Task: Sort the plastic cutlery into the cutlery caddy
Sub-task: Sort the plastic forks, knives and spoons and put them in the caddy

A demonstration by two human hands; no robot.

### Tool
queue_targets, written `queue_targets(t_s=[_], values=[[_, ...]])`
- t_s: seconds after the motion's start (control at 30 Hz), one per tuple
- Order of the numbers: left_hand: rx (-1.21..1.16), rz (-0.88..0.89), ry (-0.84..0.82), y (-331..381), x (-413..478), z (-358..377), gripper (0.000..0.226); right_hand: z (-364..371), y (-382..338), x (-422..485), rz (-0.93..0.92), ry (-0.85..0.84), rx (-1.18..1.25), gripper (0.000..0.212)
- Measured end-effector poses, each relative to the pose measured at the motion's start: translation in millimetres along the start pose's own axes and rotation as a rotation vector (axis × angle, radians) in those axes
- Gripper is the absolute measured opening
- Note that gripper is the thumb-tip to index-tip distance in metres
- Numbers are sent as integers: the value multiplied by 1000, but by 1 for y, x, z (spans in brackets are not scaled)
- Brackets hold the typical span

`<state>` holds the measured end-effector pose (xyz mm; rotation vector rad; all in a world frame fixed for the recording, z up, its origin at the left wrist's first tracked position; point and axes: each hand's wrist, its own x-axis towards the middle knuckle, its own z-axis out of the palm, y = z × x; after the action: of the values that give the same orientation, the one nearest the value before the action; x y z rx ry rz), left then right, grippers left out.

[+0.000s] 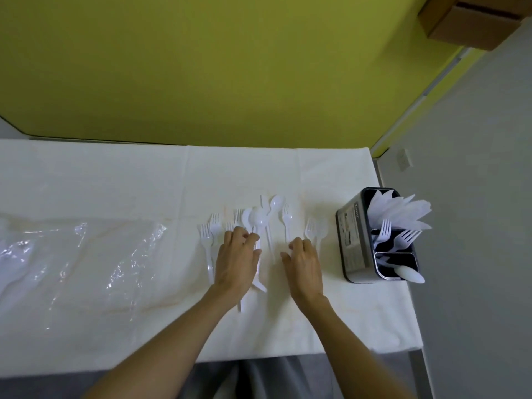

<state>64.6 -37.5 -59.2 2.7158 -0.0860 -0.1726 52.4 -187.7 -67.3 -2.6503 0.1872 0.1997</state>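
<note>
Two hands' fingers curled, grip unclear: left hand (pixel 239 256), right hand (pixel 302 262); caddy (pixel 374 279) label (pixel 353 240) illegible.

Matte yellow-green wall (pixel 230 67) behind white cloth-covered table (pixel 115 182); pale grey wall (pixel 475 226) right, white socket (pixel 404 159); brown cardboard box (pixel 472 21) top right.

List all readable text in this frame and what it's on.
Label on the caddy side, top end: one short white brand word, too blurred to read.
Same label, below it: fine print and small pictures, too small to read.
Cutlery, bag, box: no text shows.
</note>
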Motion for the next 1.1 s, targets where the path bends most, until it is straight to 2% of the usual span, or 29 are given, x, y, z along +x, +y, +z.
queue_targets(t_s=[0.07, 0.17, 0.27, 0.4, 0.5, 0.57, 0.7, 0.97, 1.1], values=[[0, -53, -63, 5, 8, 0, 39, -2, -4, 7, 16, -20, 3, 20], [-3, -102, -105, 9, 13, 1, 46, -5, -2, 8, 94, -17, 49, 15], [-92, -164, -83, 6, 10, 2, 42, -8, 5, 3, 166, -15, 59, 11], [-288, -230, -8, 0, 6, -1, 37, -9, -9, 16, 120, -2, 106, 16], [-391, -275, 38, -3, 4, -5, 37, -3, -31, 36, 133, -119, 131, 19], [-395, -280, 51, -6, 2, -6, 36, 0, -40, 43, 163, -178, 128, 16], [-391, -284, 49, -9, 4, -8, 33, -2, -35, 34, 271, -146, 176, 7], [-445, -269, -6, -2, 11, -1, 40, -22, -6, 18, 422, -145, 240, 16], [-539, -206, -14, 3, 5, 4, 30, -30, -5, 22, 409, -147, 342, 28]])
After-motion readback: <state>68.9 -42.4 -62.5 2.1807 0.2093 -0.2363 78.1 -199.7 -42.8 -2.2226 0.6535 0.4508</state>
